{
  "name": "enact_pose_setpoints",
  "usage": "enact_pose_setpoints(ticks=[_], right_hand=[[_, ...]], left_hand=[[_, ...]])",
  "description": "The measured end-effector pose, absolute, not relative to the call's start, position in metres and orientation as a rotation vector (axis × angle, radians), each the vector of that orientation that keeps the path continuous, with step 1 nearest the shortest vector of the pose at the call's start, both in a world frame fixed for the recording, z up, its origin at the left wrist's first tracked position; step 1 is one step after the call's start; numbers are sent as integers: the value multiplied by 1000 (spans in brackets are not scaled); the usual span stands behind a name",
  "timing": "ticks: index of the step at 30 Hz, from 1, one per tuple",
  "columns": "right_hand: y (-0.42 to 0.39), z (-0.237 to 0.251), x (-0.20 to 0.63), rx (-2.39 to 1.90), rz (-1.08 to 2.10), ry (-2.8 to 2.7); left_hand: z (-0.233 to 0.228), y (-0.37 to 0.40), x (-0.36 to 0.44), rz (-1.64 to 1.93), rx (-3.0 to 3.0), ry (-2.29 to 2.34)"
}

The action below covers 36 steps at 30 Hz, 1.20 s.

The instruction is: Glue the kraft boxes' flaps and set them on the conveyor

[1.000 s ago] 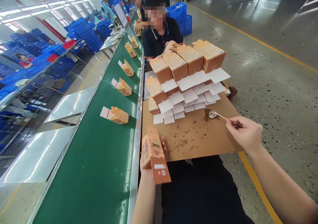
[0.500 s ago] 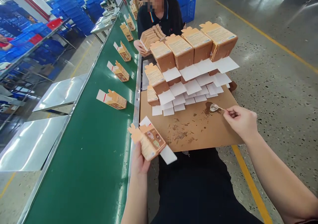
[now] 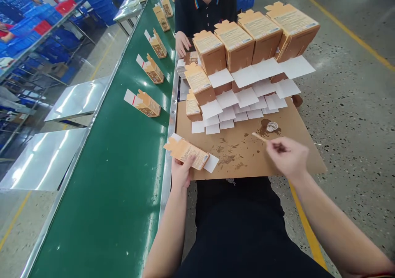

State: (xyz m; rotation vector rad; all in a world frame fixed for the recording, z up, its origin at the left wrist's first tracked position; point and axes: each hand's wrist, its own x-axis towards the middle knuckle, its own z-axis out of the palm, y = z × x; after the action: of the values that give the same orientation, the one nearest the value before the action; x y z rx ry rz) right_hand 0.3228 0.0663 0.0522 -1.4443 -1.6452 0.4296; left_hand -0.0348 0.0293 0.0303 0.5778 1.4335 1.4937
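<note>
My left hand is closed around a small printed carton, its end flaps unfolded and a white flap sticking out on the right. My right hand pinches a thin cotton swab, its pale tip pointing left above the cardboard sheet. Just beyond that hand, a small clear dish sits in a dark wet patch on the cardboard. Smears and droplets mark the cardboard between my hands.
Stacked cartons with white flaps hanging forward rise behind the dish. On the left, a green conveyor belt carries a row of open cartons. Across the stack sits another person, one hand near a pile of flat cartons.
My right hand has drawn the swab away from the dish, leftward and nearer to me. The carton in my left hand has turned. The other person's bundle of cartons has been lowered.
</note>
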Motion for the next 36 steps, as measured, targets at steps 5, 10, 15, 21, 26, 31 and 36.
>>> enact_pose_setpoints(ticks=[5, 10, 15, 21, 26, 31, 36], right_hand=[[22, 27, 234, -1070, 719, -1844], [14, 4, 211, -1006, 764, -1955], [26, 2, 225, -1127, 718, -1917], [28, 8, 243, -1221, 637, -1678], [21, 13, 253, -1196, 577, -1638], [13, 16, 257, -1182, 532, -1619], [7, 20, 256, -1195, 549, -1628]], left_hand=[[38, 37, -32, 1487, 580, 1443], [38, 35, -30, 1495, 597, 1481], [41, 31, -25, 1498, 632, 1492], [38, 10, 7, 1576, 944, 1693], [25, 0, 13, 1501, 1215, 1954], [15, 3, 8, 1544, 1309, 1994], [11, 6, 16, 1546, 1291, 1982]])
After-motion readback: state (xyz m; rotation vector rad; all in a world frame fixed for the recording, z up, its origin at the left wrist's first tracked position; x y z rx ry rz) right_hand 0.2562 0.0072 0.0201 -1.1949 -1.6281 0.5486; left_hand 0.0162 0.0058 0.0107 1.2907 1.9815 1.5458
